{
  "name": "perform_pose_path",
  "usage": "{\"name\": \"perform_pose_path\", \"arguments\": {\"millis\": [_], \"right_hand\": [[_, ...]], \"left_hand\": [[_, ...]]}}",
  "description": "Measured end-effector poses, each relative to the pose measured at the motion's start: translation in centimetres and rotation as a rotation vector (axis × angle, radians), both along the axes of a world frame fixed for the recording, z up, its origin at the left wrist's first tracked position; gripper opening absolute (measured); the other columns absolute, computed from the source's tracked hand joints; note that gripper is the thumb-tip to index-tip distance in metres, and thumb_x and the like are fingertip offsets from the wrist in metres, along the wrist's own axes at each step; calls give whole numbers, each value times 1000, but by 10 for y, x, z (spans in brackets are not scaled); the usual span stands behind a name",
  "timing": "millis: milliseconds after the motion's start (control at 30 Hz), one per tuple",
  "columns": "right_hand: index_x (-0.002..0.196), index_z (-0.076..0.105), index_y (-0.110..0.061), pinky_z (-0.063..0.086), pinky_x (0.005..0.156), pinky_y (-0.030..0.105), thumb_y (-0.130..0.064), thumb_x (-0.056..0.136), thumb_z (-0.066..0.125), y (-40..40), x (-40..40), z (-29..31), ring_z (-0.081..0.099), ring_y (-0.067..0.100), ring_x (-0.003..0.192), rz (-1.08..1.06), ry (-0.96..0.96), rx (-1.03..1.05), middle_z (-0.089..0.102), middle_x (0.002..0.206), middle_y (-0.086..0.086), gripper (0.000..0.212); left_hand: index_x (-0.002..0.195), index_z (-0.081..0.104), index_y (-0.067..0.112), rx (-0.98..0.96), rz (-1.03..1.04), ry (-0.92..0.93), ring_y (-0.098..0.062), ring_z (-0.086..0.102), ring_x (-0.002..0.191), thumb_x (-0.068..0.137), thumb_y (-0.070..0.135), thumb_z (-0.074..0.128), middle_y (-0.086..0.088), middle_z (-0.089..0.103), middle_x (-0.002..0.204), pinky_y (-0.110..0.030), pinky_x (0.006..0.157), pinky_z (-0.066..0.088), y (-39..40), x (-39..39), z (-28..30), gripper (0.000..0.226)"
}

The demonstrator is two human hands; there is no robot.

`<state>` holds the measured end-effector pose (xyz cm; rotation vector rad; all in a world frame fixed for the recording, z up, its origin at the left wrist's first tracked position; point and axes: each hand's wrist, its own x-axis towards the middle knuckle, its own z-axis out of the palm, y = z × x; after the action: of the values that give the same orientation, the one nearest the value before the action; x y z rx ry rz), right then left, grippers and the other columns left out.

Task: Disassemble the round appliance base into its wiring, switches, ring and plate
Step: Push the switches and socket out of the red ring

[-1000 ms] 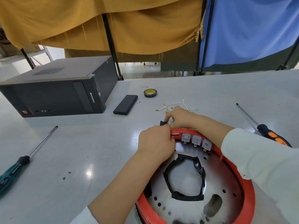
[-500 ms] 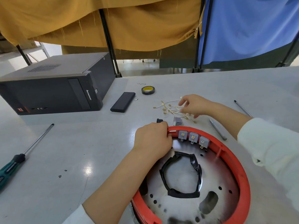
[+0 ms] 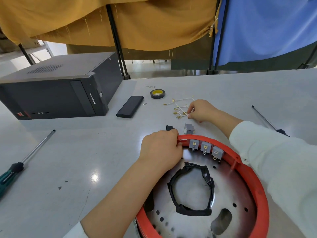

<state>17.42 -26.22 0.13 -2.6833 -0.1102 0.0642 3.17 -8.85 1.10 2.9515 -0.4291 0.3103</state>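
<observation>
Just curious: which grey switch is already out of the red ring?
The grey switch lying loose on the table beyond the red ring; the other three sit inside its rim.

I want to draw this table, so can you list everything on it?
Red plastic ring: one, around plate.
Round metal plate: one, silver, inside ring.
Grey switches: three, on ring; one loose.
Brass-tipped white wires: bundle, mid-table.
Black computer tower: one, left.
Flat black box: one.
Black tape roll: one, yellow core.
Screwdrivers: green-handled left; another right.
Hands: left grips ring; right pinches wires.
</observation>
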Motion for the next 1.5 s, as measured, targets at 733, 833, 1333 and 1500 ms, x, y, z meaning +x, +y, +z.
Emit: {"name": "perform_pose_path", "arguments": {"millis": [733, 833, 1333, 1500], "right_hand": [[107, 54, -18, 38, 60, 22, -35, 88, 60, 11, -128, 44, 53, 16, 77, 345, 110, -142, 53, 84, -8, 26], [101, 50, -16, 36, 66, 30, -25, 94, 49, 18, -134, 37, 50, 19, 83, 365, 18, -155, 52, 93, 1, 11], [116, 44, -15, 41, 81, 38, -28, 98, 30, 25, -135, 16, 54, 26, 106, 291, -213, -348, 53, 118, 5, 27], [118, 44, -16, 39, 80, 38, -26, 96, 33, 26, -130, 11, 52, 26, 108, 268, -238, -340, 52, 119, 4, 26]], "left_hand": [[109, 50, 20, 78, 216, 132, -26, 51, 83, 85, 11, 48, -5, 60, 103, -29, 64, 35, -7, -4, 12, 26], [117, 44, 16, 91, 215, 208, -28, 54, 97, 88, 14, 48, -7, 57, 112, -31, 68, 36, -5, -6, 12, 29], [115, 46, 16, 56, -61, 13, -30, 57, 99, 87, 13, 44, -5, 61, 111, -32, 65, 32, -3, 4, 4, 28], [111, 50, 18, 51, 54, 12, -33, 57, 92, 83, 14, 49, -9, 62, 102, -31, 61, 31, -10, 8, 7, 28]]}}
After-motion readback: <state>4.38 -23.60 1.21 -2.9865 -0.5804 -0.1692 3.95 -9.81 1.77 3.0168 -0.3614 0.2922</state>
